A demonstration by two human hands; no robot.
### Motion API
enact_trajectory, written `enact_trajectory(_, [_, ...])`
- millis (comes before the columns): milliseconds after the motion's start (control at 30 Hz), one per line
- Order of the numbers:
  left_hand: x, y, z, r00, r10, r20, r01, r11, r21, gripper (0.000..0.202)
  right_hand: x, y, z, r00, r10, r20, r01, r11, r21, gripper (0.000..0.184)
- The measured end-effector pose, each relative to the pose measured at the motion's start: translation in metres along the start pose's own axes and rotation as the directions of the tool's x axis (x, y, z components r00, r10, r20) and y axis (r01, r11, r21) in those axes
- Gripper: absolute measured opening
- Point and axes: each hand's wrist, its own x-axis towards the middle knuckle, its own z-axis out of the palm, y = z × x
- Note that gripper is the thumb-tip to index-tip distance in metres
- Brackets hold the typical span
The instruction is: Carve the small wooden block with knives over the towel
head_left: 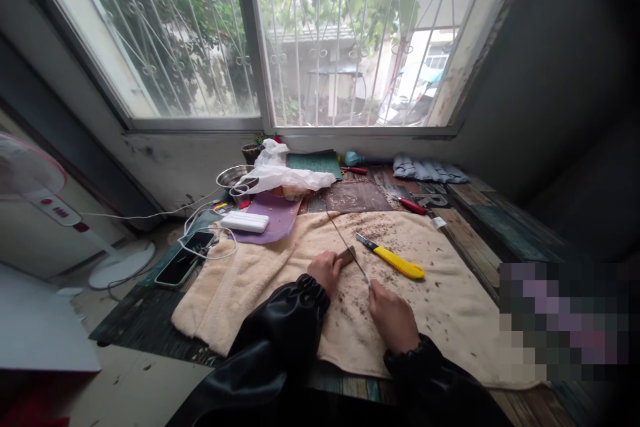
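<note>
My left hand (pixel 325 271) is closed on a small brown wooden block (pixel 347 255) and keeps it low over the beige towel (pixel 240 287). In my right hand (pixel 394 315) is the pale handle of a long thin file (pixel 343 236). Its slim shaft slants up and left across the end of the block; whether it touches the wood I cannot tell. Just beyond, a yellow utility knife (pixel 400 261) lies on the towel, its blade end toward the upper left. Brown shavings are scattered over the cloth around both hands. My fingers partly hide the block and the file's handle.
To the left lie a phone (pixel 185 258), a white power bank (pixel 245 221) with a cable, and purple cloth (pixel 270 213). Behind are a metal bowl (pixel 233 177), a white plastic bag (pixel 295 178), a green mat (pixel 317 163) and a red-handled tool (pixel 413 205).
</note>
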Motion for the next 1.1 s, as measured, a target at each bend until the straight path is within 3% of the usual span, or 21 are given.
enact_trajectory(267, [-0.001,0.000,0.004,0.992,0.122,-0.036,-0.119,0.991,0.066,0.017,-0.005,0.003,-0.015,0.998,0.027,0.062,-0.025,0.999,-0.030,0.023])
enact_trajectory(533, [0.001,-0.003,0.013,0.974,0.185,-0.133,-0.174,0.981,0.088,0.012,0.016,0.002,-0.034,0.991,0.018,0.130,-0.009,0.998,-0.068,0.030])
enact_trajectory(700, [-0.005,0.005,0.019,0.896,0.428,-0.113,-0.417,0.902,0.115,0.017,0.032,-0.010,-0.034,0.982,-0.048,0.181,0.054,0.998,-0.028,0.030])
enact_trajectory(800, [-0.006,0.005,0.019,0.921,0.365,-0.136,-0.356,0.931,0.083,0.016,0.033,-0.009,-0.032,0.984,-0.023,0.177,0.023,1.000,0.002,0.032])
enact_trajectory(967, [-0.004,-0.001,0.018,0.952,0.271,-0.146,-0.272,0.962,0.007,0.015,0.026,0.014,-0.033,0.994,0.067,0.086,-0.068,0.998,0.004,0.032])
enact_trajectory(1100, [-0.004,-0.001,0.019,0.961,0.241,-0.134,-0.246,0.969,-0.021,0.017,0.022,0.019,-0.024,0.997,0.051,0.064,-0.052,0.999,0.015,0.029])
